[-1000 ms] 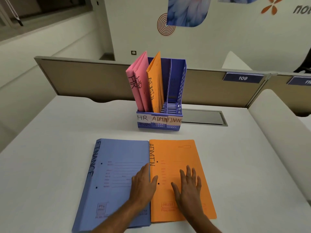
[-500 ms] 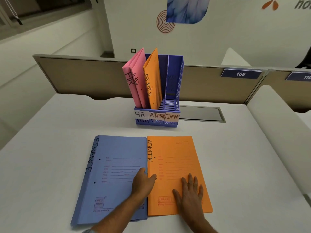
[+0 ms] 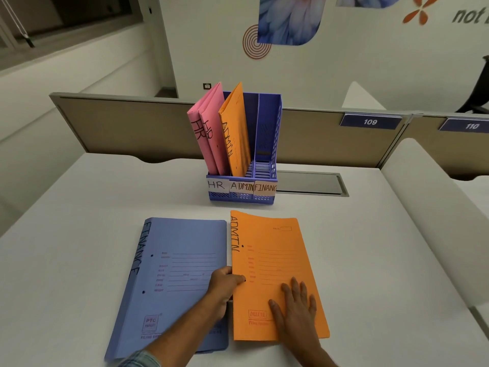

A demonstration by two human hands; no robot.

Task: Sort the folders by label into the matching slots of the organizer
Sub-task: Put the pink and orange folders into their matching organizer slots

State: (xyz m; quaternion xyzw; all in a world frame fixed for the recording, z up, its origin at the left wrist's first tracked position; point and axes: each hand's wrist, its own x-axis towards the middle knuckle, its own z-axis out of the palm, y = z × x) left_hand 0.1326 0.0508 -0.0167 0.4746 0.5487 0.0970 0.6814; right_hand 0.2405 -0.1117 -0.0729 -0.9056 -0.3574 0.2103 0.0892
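An orange folder marked ADMIN [image 3: 275, 250] lies near me on the white desk [image 3: 79, 247], its left edge raised slightly. My left hand [image 3: 223, 290] grips that left edge, fingers curled under it. My right hand [image 3: 296, 308] lies flat on its lower half, fingers spread. A blue folder marked FINANCE [image 3: 174, 274] lies flat just to the left. Farther back stands the blue organizer [image 3: 267, 144] with slots labelled HR, ADMIN and FINANCE. Two pink HR folders [image 3: 205, 136] stand in the left slot and an orange ADMIN folder [image 3: 235, 133] in the middle slot. The right slot holds nothing.
A grey cable hatch [image 3: 312, 182] is set into the desk behind the organizer's right side. A beige partition [image 3: 127, 128] runs along the desk's far edge, with number plates 109 [image 3: 370, 121] and 110. A white curved divider [image 3: 434, 213] borders the right side.
My left hand has slid off the orange folder's face to its left edge and curled around it, lifting that edge slightly. My right hand has drawn back toward me on the folder.
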